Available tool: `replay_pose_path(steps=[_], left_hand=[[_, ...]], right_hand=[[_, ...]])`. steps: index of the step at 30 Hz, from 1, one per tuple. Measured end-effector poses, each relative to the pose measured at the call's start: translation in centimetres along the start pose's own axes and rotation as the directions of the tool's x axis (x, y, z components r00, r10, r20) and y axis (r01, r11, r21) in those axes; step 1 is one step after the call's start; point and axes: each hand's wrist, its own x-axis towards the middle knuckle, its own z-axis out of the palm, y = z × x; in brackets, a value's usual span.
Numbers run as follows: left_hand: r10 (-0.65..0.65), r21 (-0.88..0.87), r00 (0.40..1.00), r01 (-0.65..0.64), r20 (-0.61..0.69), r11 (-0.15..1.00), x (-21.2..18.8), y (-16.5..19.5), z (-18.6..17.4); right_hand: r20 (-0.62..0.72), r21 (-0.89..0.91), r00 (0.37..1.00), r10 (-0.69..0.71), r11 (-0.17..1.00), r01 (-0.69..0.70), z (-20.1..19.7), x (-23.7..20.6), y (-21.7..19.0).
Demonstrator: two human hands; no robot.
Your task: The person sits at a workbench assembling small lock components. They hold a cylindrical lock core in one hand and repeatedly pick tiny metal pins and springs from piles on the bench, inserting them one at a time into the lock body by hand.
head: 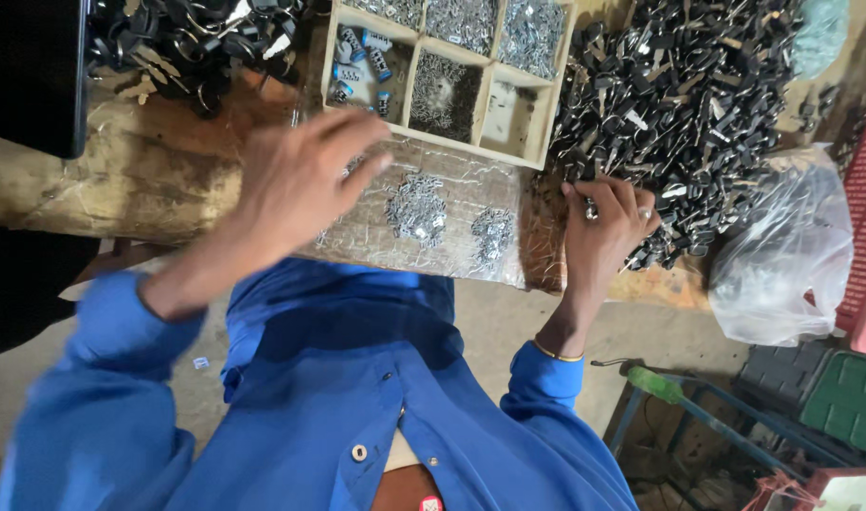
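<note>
Small metal key piece, silvery, pinched in the right hand at the right part of the tabletop's near edge, right against the big heap of black-headed keys. My read: light, stiff, slick metal, easy to drop, so best taken by its flat sides between thumb and fingertip. Won't bend or break.

Right grip: narrow, fingers curled shut around the piece, hand resting on the worn wooden tabletop.

Left hand: blurred, fingers spread loosely, nothing visible in it. It hovers over the left end of a clear plastic-wrapped pad at the near edge; whether it touches the pad, can't tell.

On the pad: two little heaps of small silvery metal parts, well apart from the right hand. Just behind the pad, a pale wooden compartment tray with more silvery bits, and blue-and-white capped pieces in its left cell. Another dark key heap sits at the far left. Crumpled clear plastic bag lies off the right end.
</note>
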Motion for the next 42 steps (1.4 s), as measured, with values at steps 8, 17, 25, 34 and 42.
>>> replay_pose_path(steps=[8,17,25,34,42], left_hand=[[0.048,0.249,0.998,-0.058,0.046,0.967,6.2,-2.5,0.1],[-0.013,0.255,0.980,-0.038,0.197,0.966,8.8,-3.1,1.7],[0.033,-0.032,0.999,-0.032,0.025,0.999,8.5,-3.6,0.9],[0.134,-0.289,0.982,-0.168,-0.133,0.943,8.2,-3.7,1.1],[0.070,-0.586,0.984,-0.152,-0.161,0.796,8.5,-2.6,2.7]], right_hand=[[-0.112,0.075,0.987,0.111,0.992,-0.103,1.9,-1.2,1.7],[0.068,0.466,0.985,0.159,0.868,-0.172,0.0,-1.3,1.2],[0.268,0.807,0.946,0.180,0.495,-0.323,-0.6,-1.1,-2.4],[0.096,0.443,0.982,-0.160,0.891,0.102,-0.6,1.2,-7.8],[0.156,0.439,0.950,-0.271,0.881,0.179,-3.3,4.7,-9.4]])
